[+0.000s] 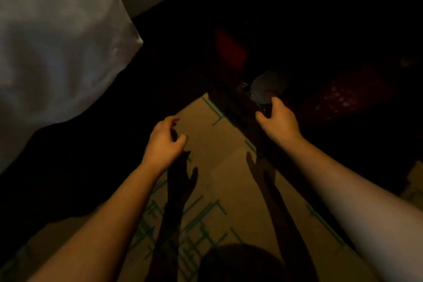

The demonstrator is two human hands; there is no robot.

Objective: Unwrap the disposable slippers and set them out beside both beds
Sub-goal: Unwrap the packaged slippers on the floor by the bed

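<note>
The room is very dim. My right hand reaches into the dark space at the right and its fingers close on a pale, greyish wrapped bundle, probably the slipper packet; its details are lost in shadow. My left hand hovers over the tan floor mat with fingers curled loosely apart and nothing in them. White bedding fills the upper left.
A dark ledge or frame runs diagonally along the mat's right edge. Reddish shapes and a red patterned cloth lie in the dark beyond it. Green line markings cover the mat.
</note>
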